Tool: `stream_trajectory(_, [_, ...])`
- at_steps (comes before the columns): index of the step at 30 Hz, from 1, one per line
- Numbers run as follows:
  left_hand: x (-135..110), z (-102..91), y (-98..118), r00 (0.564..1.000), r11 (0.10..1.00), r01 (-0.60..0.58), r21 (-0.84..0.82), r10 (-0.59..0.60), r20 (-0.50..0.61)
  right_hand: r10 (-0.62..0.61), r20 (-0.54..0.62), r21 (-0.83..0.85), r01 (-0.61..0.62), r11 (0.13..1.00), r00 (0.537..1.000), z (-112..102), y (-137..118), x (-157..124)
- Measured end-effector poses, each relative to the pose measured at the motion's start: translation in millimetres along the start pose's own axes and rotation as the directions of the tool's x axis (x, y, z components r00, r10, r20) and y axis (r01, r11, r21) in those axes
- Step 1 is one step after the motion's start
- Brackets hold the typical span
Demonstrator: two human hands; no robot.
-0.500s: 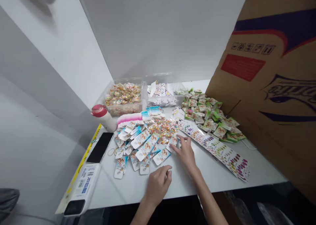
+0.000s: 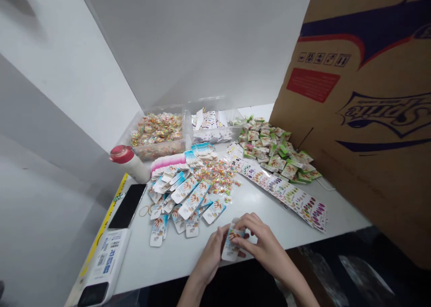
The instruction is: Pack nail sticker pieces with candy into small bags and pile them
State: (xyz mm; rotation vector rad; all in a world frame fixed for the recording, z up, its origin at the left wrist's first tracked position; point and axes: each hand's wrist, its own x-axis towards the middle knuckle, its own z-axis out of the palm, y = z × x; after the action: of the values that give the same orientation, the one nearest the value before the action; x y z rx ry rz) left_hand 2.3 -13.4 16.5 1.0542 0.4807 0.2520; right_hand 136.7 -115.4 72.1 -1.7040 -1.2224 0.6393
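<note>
Near the table's front edge, both hands hold one small white and blue card packet (image 2: 231, 246). My left hand (image 2: 210, 253) grips its left side with curled fingers. My right hand (image 2: 262, 242) pinches its top from the right. Just beyond them lies a spread of similar blue and white card packets (image 2: 183, 197). A heap of small colourful sweets in clear wrappers (image 2: 217, 174) sits behind that spread.
A row of nail-sticker cards (image 2: 286, 195) runs diagonally on the right, with green packets (image 2: 276, 152) behind. Two clear tubs (image 2: 156, 136) stand at the back. A red-capped bottle (image 2: 129, 162), black phone (image 2: 127, 206) and white box (image 2: 106, 257) lie left. A large cardboard box (image 2: 363, 109) walls the right.
My right hand lifted a card packet from the pile and drew it back to the front edge. My left hand has closed onto it. The view shifted slightly.
</note>
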Motion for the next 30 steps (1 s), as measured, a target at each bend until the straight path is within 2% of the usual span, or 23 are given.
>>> stream_trajectory(1, [-1, 0.5, 1, 0.997, 0.999, 0.041, -0.021, -0.040, 0.067, 0.020, 0.029, 0.005, -0.020, 1.000, 0.999, 0, 0, -2])
stream_trajectory(3, [-4, 0.6, 3, 0.990, 0.997, 0.072, -0.021, -0.068, 0.123, 0.094, 0.069, 0.069, -0.099, 0.993, 0.993, 0, 3, -4])
stream_trajectory(7, [-11, -3.2, 3, 0.997, 0.999, 0.039, 0.023, -0.041, 0.066, 0.179, 0.178, 0.321, -0.229, 0.919, 0.967, -3, 16, -5])
stream_trajectory(12, [-18, -3.6, -2, 0.998, 0.997, 0.053, -0.064, -0.052, 0.017, 0.106, 0.281, 0.493, -0.239, 0.837, 0.954, 0, 23, -5])
stream_trajectory(18, [-25, 0.8, -2, 1.000, 0.992, 0.027, -0.125, -0.028, -0.003, 0.151, 0.265, 0.533, -0.275, 0.800, 0.952, 4, 25, -3])
stream_trajectory(25, [-25, 1.8, -4, 0.998, 0.975, 0.044, -0.220, -0.055, -0.044, 0.068, 0.234, 0.526, -0.185, 0.830, 0.970, 2, 25, -5])
stream_trajectory(30, [-26, 7.6, 4, 0.997, 0.986, -0.040, -0.161, 0.030, -0.064, 0.112, 0.185, 0.500, -0.191, 0.845, 0.976, 1, 25, -5])
